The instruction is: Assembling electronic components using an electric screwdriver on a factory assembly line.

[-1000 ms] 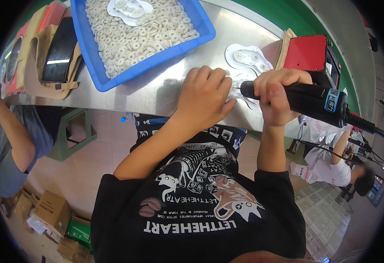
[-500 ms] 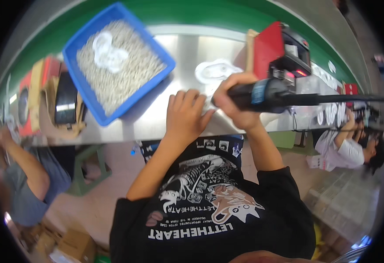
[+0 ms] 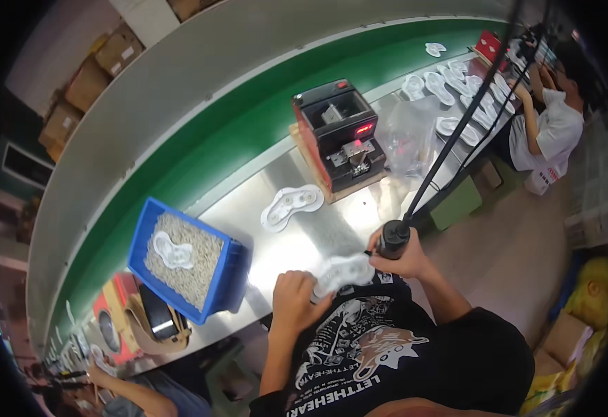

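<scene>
A white molded plastic part, curved with rounded ends, is at the bench edge in front of my black shirt. My left hand has its fingers closed on the part's left end. In my right hand is a black corded electric screwdriver, its cable rising to the upper right. The tool's tip is close to the part's right end; whether they touch I cannot tell. A similar white part lies on the metal bench beyond my hands.
Left stands a blue tray of small pale grey pieces, a white part on top. Ahead is a red-and-black machine with a lit red display. Beyond it are a clear plastic bag and several white parts. Co-workers sit on both sides.
My view has swung toward the right end of the bench. The screwdriver has gone from lying sideways to more upright, and the white part between my hands now shows plainly.
</scene>
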Tool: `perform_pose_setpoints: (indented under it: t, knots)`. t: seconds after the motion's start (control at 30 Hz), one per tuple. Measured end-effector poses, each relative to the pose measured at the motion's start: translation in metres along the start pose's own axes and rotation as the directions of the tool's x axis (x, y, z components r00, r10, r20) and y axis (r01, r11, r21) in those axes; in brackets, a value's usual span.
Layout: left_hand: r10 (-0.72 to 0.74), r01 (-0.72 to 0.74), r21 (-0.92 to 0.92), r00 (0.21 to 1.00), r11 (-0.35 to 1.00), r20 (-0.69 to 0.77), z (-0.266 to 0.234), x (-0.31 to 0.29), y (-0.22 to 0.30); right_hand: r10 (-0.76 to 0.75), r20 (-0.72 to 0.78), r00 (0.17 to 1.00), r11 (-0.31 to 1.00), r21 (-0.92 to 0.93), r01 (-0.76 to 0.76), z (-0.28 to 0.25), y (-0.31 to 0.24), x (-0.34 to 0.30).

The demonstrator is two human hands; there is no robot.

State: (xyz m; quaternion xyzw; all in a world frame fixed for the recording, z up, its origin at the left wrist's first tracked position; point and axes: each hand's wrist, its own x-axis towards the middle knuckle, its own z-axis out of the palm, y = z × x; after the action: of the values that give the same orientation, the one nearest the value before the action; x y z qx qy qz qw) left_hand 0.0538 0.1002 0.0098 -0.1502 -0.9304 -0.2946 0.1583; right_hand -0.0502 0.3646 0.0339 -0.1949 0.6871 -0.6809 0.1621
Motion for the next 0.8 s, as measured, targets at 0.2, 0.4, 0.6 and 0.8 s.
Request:
perform_pose_setpoints:
  t: [0.2, 0.4, 0.6, 0.8]
  knots:
    - [0.223, -0.221, 0.095, 0.975, 0.971, -0.011, -0.039, 0.040, 0.000, -0.053, -0.311, 0.949, 0.996, 0.047, 0.071, -0.043, 0.017, -0.028]
    - [0.178, -0.132, 0.359, 0.979, 0.924, -0.098, -0.078, 0.087, -0.047, -0.154, -0.351, 0.923, 0.987, -0.020, 0.158, -0.052, 0.046, -0.021]
    - [-0.157, 0.188, 0.497, 0.982, 0.847, -0.102, -0.049, 0.105, -0.047, -0.094, -0.307, 0.947, 0.978, 0.151, 0.146, -0.046, 0.047, -0.016]
    - [-0.235, 0.113, 0.535, 0.958, 0.837, 0.167, 0.004, 0.092, -0.062, -0.246, -0.289, 0.925, 0.969, -0.085, 0.231, -0.036, 0.047, 0.000]
